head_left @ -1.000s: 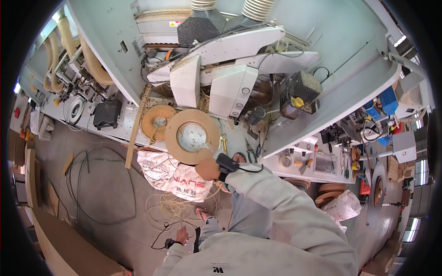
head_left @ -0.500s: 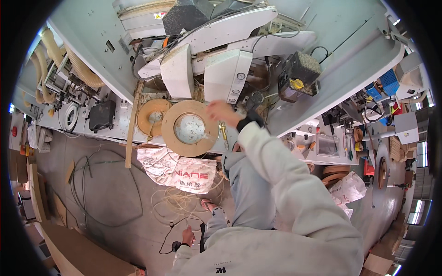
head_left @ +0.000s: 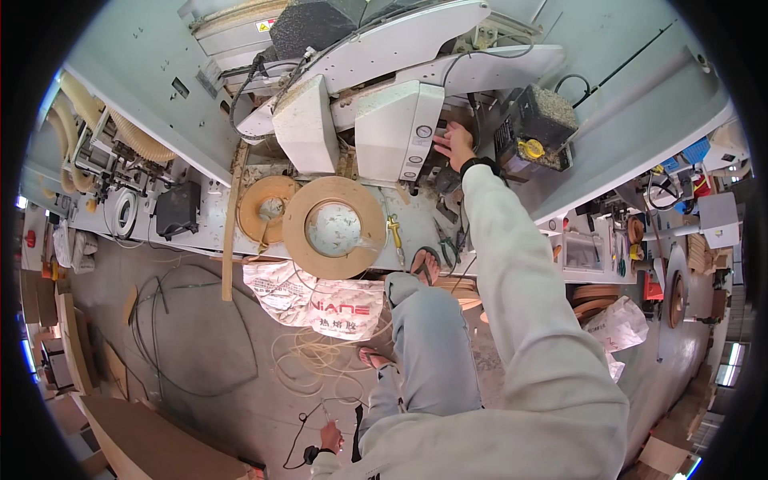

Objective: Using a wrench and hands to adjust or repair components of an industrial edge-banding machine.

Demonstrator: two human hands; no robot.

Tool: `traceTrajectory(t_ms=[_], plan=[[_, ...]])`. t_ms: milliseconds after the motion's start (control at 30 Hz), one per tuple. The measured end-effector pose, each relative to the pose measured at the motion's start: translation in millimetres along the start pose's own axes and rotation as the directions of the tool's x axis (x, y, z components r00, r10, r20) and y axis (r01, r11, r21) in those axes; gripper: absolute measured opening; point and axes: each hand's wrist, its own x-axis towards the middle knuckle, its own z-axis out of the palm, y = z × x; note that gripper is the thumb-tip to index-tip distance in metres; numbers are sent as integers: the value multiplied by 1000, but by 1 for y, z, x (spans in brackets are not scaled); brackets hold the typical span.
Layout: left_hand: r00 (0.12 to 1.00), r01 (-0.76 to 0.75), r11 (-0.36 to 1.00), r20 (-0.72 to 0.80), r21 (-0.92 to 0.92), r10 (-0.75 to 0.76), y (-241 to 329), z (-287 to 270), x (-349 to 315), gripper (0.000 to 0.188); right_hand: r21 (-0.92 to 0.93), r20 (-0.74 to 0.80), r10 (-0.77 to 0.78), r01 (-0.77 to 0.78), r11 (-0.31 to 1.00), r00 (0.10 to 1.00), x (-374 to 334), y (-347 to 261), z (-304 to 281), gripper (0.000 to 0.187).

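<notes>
My right hand [head_left: 456,146] reaches up into the machine with its fingers stretched out, beside a white housing [head_left: 392,132] that carries several round gauges. Whether the fingertips touch anything there is hard to see. Right of that hand sits a dusty black unit with a yellow cap [head_left: 530,150]. Low down, my left hand [head_left: 330,436] is closed around a thin, pale tool [head_left: 326,411] with a black cord; its exact kind is unclear. A large tan roll of banding [head_left: 296,218] and a smaller roll [head_left: 250,210] lie on the machine ledge.
A brass-coloured tool [head_left: 394,230] and dark-handled pliers [head_left: 448,250] lie on the ledge near my raised, sandalled foot [head_left: 426,264]. A white printed sack [head_left: 312,302] hangs below the rolls. Loose pale strip coils [head_left: 312,360] and a dark hose loop [head_left: 254,352] spread over the floor.
My right hand has moved right and farther in, from above the large roll to beside the gauges. The view has shifted slightly. My left hand still grips the thin tool.
</notes>
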Motion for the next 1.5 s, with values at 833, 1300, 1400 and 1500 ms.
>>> traceTrajectory(t_ms=[833, 1300, 1400, 1500], plan=[[974, -198, 975, 129, 105, 184, 47, 47, 14, 46, 319, 860, -376, -212, 924, -344, -464, -209, 87, 44], [990, -103, 985, 107, 141, 88, 18, 27, 29, 42, 188, 940, -138, 136, 973, -311, -459, -170, 120, 36], [978, -167, 980, 148, 111, 149, 43, 54, 14, 42, 323, 912, -403, 729, 603, -72, -453, -83, 125, 25], [972, -210, 968, 140, 137, 191, 56, 61, 11, 41, 142, 973, -209, 964, 224, -94, -439, -46, 117, 15]])
